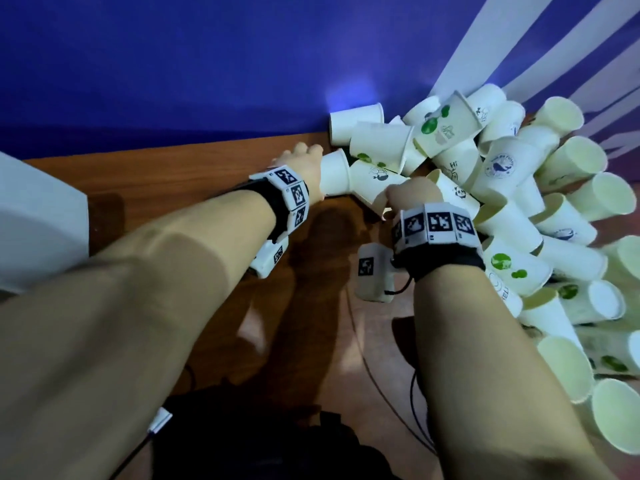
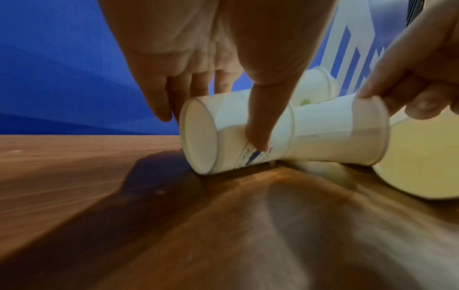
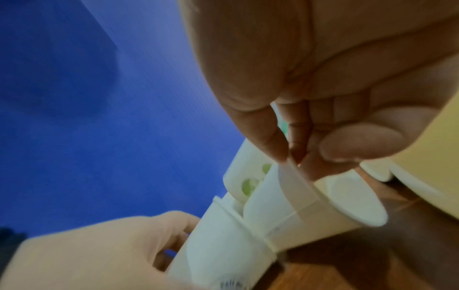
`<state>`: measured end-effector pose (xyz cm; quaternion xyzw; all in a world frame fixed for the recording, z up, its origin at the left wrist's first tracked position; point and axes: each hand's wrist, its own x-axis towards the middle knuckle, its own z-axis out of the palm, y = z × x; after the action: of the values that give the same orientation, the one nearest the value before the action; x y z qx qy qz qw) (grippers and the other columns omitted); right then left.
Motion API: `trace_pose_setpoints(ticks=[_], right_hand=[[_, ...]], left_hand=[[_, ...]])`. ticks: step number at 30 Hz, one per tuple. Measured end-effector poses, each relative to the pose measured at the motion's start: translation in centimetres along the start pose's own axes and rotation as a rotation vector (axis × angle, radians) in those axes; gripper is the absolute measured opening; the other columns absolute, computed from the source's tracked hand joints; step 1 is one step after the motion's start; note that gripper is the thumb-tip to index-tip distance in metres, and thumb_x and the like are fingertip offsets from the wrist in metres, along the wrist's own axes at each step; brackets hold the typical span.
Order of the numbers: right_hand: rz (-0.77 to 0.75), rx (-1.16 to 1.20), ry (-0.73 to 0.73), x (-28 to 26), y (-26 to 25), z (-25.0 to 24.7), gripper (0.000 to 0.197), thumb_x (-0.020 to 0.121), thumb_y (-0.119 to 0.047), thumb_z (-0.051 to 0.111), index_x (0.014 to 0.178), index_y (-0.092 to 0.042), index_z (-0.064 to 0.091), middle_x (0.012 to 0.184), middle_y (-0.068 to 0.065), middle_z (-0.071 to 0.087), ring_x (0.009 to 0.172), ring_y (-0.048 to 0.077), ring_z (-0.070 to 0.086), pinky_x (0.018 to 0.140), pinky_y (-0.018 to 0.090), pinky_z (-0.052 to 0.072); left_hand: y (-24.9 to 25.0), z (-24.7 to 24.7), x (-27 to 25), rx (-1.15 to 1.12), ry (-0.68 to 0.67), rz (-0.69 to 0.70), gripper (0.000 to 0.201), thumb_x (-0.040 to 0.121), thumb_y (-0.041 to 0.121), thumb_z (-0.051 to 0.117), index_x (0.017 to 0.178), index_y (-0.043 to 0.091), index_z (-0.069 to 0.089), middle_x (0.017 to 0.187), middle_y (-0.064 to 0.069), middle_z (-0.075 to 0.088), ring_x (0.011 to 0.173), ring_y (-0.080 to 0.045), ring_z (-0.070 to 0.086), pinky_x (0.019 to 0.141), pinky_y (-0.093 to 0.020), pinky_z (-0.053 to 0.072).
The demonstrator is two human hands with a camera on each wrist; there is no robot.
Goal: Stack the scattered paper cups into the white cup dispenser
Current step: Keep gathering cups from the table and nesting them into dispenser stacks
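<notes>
My left hand (image 1: pixel 302 158) grips a white paper cup (image 1: pixel 334 173) lying on its side on the wooden table (image 1: pixel 166 174). In the left wrist view the thumb (image 2: pixel 258 137) presses the cup's wall (image 2: pixel 223 121) and the fingers curl behind it. My right hand (image 1: pixel 412 194) pinches the rim of a second cup (image 1: pixel 372 190), whose base sits inside the first cup's mouth. The right wrist view shows thumb and fingers (image 3: pixel 278 145) pinching that rim, with the second cup (image 3: pixel 310 212) entering the first cup (image 3: pixel 223 245). A white block (image 1: pixel 38 220), perhaps the dispenser, stands at the far left.
A large heap of loose paper cups (image 1: pixel 512 209) fills the table's right side, up against the blue wall (image 1: pixel 207 64). Some carry green or blue prints. Cables (image 1: pixel 377 375) trail over the table near me. Bare wood lies between the white block and my left arm.
</notes>
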<state>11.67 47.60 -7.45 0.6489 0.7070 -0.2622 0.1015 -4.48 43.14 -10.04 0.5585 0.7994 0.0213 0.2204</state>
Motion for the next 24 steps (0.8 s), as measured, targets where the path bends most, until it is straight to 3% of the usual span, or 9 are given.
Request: trace_pose_setpoints(ticks=[1, 2, 4, 7, 13, 18, 22, 24], right_hand=[[0.030, 0.051, 0.031, -0.6, 0.1, -0.2, 0.019, 0.087, -0.013, 0.048, 0.088, -0.001, 0.062, 0.106, 0.014, 0.067, 0.080, 0.026, 0.055, 0.058, 0.028, 0.041], [0.044, 0.097, 0.073, -1.8, 0.0, -0.4, 0.022, 0.089, -0.015, 0.046, 0.094, -0.001, 0.061, 0.108, 0.015, 0.065, 0.081, 0.027, 0.054, 0.061, 0.028, 0.037], [0.024, 0.152, 0.138, -4.1, -0.2, -1.0, 0.030, 0.091, -0.018, 0.043, 0.111, -0.001, 0.057, 0.115, 0.018, 0.061, 0.096, 0.030, 0.056, 0.070, 0.028, 0.035], [-0.095, 0.144, 0.209, -8.2, -1.0, -2.0, 0.029, 0.089, -0.019, 0.046, 0.111, -0.002, 0.057, 0.117, 0.020, 0.060, 0.108, 0.033, 0.054, 0.077, 0.029, 0.036], [-0.415, 0.170, 0.412, -17.2, -3.8, -2.9, 0.020, 0.087, -0.022, 0.053, 0.100, -0.012, 0.065, 0.104, 0.013, 0.067, 0.098, 0.030, 0.059, 0.082, 0.032, 0.043], [-0.732, 0.188, 0.486, -24.4, -7.2, -1.3, 0.018, 0.087, -0.023, 0.057, 0.099, -0.014, 0.067, 0.099, 0.005, 0.067, 0.086, 0.018, 0.056, 0.077, 0.025, 0.038], [-0.862, 0.190, 0.493, -28.2, -9.7, 0.8, 0.017, 0.088, -0.022, 0.058, 0.099, -0.011, 0.067, 0.095, 0.009, 0.066, 0.093, 0.023, 0.058, 0.079, 0.027, 0.040], [-0.909, 0.181, 0.478, -29.5, -11.0, 2.0, 0.017, 0.088, -0.022, 0.058, 0.098, -0.012, 0.067, 0.094, 0.008, 0.066, 0.093, 0.024, 0.058, 0.081, 0.030, 0.042]], left_hand=[[-0.3, -0.1, -0.7, 0.004, -0.010, 0.002, 0.070, 0.075, 0.032, 0.069, 0.133, 0.012, 0.034, 0.131, -0.014, 0.041, 0.119, -0.036, 0.045, 0.096, -0.043, 0.039], [-0.8, -0.1, -1.5, 0.005, -0.017, 0.002, 0.069, 0.076, 0.032, 0.068, 0.133, 0.012, 0.034, 0.131, -0.014, 0.040, 0.118, -0.035, 0.045, 0.094, -0.042, 0.040], [-1.6, -0.7, -3.6, -0.025, -0.027, -0.021, 0.071, 0.074, 0.034, 0.069, 0.133, 0.013, 0.034, 0.130, -0.012, 0.039, 0.117, -0.034, 0.045, 0.091, -0.041, 0.040], [-2.8, -2.8, -8.0, -0.119, 0.002, -0.051, 0.073, 0.071, 0.035, 0.073, 0.131, 0.015, 0.035, 0.130, -0.010, 0.036, 0.118, -0.033, 0.045, 0.093, -0.041, 0.040], [-6.5, -7.3, -19.5, -0.475, 0.224, 0.014, 0.074, 0.071, 0.026, 0.075, 0.130, 0.011, 0.034, 0.134, -0.008, 0.036, 0.123, -0.022, 0.041, 0.093, -0.027, 0.033], [-12.5, -9.6, -30.0, -0.667, 0.463, 0.086, 0.075, 0.067, 0.023, 0.080, 0.129, 0.015, 0.039, 0.125, 0.006, 0.047, 0.110, -0.007, 0.045, 0.089, -0.022, 0.034], [-18.4, -8.9, -35.5, -0.794, 0.536, 0.026, 0.094, 0.049, 0.048, 0.079, 0.130, 0.020, 0.039, 0.131, 0.007, 0.052, 0.121, -0.009, 0.048, 0.105, -0.035, 0.039], [-20.8, -8.1, -37.0, -0.785, 0.545, -0.023, 0.096, 0.049, 0.050, 0.080, 0.130, 0.020, 0.040, 0.130, 0.006, 0.053, 0.121, -0.010, 0.049, 0.108, -0.038, 0.037]])
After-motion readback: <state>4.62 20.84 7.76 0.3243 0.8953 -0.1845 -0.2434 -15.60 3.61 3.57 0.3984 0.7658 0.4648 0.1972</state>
